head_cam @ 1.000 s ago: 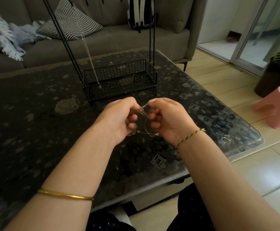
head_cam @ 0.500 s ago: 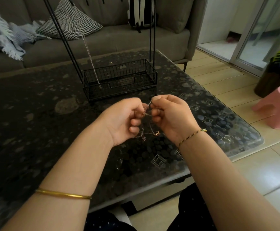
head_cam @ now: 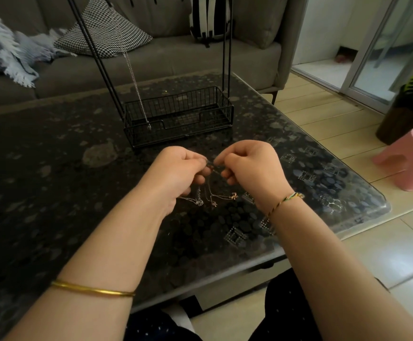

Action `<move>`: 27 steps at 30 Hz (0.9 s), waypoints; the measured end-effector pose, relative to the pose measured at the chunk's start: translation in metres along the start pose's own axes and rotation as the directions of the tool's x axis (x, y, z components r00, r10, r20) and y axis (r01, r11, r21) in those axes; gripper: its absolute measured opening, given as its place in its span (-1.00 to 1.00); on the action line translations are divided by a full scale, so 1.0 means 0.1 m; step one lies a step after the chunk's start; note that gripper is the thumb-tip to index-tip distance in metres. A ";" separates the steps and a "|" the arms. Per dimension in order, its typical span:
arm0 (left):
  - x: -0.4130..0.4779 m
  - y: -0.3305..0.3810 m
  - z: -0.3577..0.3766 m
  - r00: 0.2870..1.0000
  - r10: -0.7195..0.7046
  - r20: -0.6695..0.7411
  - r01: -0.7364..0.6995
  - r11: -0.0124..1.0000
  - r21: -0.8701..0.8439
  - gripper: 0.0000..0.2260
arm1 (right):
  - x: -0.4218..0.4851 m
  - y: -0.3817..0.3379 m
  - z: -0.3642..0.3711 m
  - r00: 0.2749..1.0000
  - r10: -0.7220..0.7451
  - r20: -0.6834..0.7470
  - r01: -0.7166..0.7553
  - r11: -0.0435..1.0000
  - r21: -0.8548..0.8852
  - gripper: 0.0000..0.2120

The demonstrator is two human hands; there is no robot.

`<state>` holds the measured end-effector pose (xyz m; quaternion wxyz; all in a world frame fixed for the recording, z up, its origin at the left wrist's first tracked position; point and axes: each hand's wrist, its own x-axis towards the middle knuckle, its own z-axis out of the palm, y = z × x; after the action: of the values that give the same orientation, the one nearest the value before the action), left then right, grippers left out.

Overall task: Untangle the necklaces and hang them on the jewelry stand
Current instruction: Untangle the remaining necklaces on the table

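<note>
- While the left hand [head_cam: 178,173] and right hand [head_cam: 249,166] are hovering close together over the desk [head_cam: 53,193], each grip is pinching the chains [head_cam: 221,196] at a knot between them.
- The pendants [head_cam: 234,196] are dangling below, just at the desk; touching or not, I cannot tell.
- One hung chain [head_cam: 136,87] is already draping from the stand [head_cam: 179,112] behind.
- The smart play now, I'd say: teasing one loop loose with tiny pulls, not yanking. Fine links are likely to cinch tighter under force.
</note>
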<state>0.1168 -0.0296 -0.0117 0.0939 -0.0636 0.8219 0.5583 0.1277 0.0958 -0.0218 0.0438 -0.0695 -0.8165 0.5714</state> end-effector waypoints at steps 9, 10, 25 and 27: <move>0.02 0.01 -0.03 0.999 0.015 -0.036 -0.014 1.000 0.012 -0.88 | -0.03 -0.01 0.02 0.974 -0.183 0.134 0.203 0.967 -0.154 -0.89; 0.01 0.01 -0.04 1.000 0.012 -0.026 -0.012 1.000 -0.002 -0.88 | -0.02 0.00 0.01 0.976 -0.183 0.118 0.198 0.971 -0.136 -0.91; -0.03 0.02 0.01 0.994 0.098 -0.057 -0.085 0.979 0.187 -0.84 | -0.02 0.02 -0.04 0.997 0.069 0.020 -0.072 0.965 0.251 -0.85; -0.03 0.02 0.01 0.995 0.065 -0.071 -0.052 0.984 0.172 -0.81 | -0.02 0.02 -0.04 0.994 0.109 0.031 -0.113 0.953 0.280 -0.87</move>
<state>0.1189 -0.0274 -0.0095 0.0511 -0.0524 0.8710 0.4858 0.1304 0.1003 -0.0220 0.0148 -0.1038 -0.7221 0.6838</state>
